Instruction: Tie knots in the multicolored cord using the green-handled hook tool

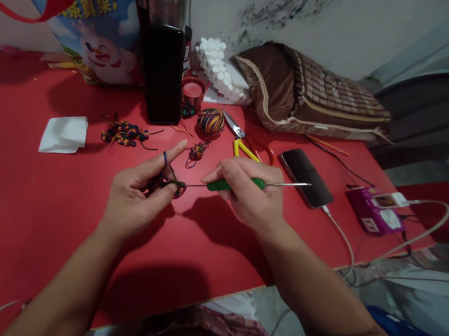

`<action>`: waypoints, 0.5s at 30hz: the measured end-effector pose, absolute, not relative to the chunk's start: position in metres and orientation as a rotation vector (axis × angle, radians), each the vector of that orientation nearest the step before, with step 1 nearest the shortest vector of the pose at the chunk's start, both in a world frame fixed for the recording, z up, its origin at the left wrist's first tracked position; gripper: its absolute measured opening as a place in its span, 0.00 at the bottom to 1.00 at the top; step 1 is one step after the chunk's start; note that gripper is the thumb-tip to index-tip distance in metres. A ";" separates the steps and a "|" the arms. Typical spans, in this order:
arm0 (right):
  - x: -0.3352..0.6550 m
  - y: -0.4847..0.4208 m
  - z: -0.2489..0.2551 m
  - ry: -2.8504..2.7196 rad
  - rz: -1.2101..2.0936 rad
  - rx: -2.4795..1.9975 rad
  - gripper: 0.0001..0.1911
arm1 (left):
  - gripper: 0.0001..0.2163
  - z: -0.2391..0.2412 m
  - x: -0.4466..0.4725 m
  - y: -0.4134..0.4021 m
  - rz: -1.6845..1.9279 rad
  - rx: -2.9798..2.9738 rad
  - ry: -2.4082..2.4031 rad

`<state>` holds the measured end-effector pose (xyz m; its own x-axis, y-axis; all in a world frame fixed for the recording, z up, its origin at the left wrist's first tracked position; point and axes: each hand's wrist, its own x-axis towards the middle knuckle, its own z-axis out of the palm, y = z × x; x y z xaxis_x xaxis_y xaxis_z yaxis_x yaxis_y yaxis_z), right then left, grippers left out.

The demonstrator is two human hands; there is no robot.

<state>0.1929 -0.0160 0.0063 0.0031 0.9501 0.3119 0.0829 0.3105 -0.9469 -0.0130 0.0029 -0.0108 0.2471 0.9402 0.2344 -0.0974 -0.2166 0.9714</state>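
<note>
My left hand [139, 195] pinches a small multicoloured crochet piece [179, 189] between thumb and fingers. Dark yarn loops round its raised index finger. In my right hand [247, 187] is a crochet hook [215, 185] with a green handle, held like a pen. One thin metal end reaches the crochet piece, and the other sticks out to the right. Just beyond my hands lies a small tangle of yarn [196, 152]. A ball of multicoloured yarn [210, 121] sits behind it, beside scissors [237, 127] with yellow and red handles.
Several finished-looking crochet bits [124, 132] lie near a folded white paper [63, 135]. A black phone [164, 74] stands upright at the back. Another phone [306, 176] lies on the right, plugged into a white cable, near a purple box [369, 212]. A brown bag [304, 86] rests against the wall.
</note>
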 end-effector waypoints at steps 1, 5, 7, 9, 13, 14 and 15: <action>0.192 -0.015 0.004 -1.322 0.989 -1.024 0.20 | 0.27 -0.012 -0.013 0.003 1.208 1.394 0.812; 0.182 -0.011 -0.002 -1.100 1.281 -0.870 0.20 | 0.26 -0.016 -0.009 0.004 1.223 1.174 0.756; 0.175 -0.011 -0.003 -1.042 1.382 -0.780 0.20 | 0.26 -0.017 -0.006 0.004 1.220 1.079 0.708; 0.170 -0.011 -0.002 -0.973 1.436 -0.750 0.20 | 0.26 -0.015 -0.002 0.003 1.209 1.025 0.698; 0.164 -0.007 -0.002 -0.803 1.521 -0.771 0.23 | 0.25 -0.011 0.002 0.001 1.240 0.989 0.797; 0.163 -0.005 -0.003 -0.768 1.549 -0.772 0.24 | 0.25 -0.010 0.003 0.001 1.255 0.987 0.811; 0.163 -0.004 -0.004 -0.739 1.577 -0.776 0.24 | 0.24 -0.009 0.003 0.002 1.271 0.986 0.820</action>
<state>0.1628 -0.0036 -0.0043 -0.1090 0.9907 -0.0814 -0.5715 -0.1295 -0.8103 0.0029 0.0018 -0.0089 0.1349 0.9903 0.0328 -0.3791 0.0210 0.9251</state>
